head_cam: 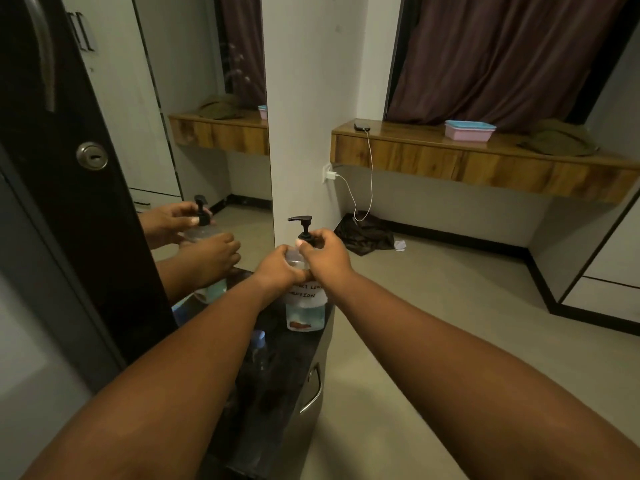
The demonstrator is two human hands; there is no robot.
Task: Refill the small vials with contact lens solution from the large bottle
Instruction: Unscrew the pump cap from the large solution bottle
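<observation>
The large clear bottle with a white handwritten label and bluish liquid stands upright on a narrow dark counter. Its black pump head points left. My left hand grips the bottle's shoulder. My right hand grips the black collar of the pump at the neck. A small clear vial with a blue cap stands on the counter nearer to me, partly hidden by my left forearm.
A mirror at the left reflects both hands and the bottle. A drawer handle sits on the counter's front. Across the floor are a wooden shelf with a pink and blue tub, a charging phone and dark cloth.
</observation>
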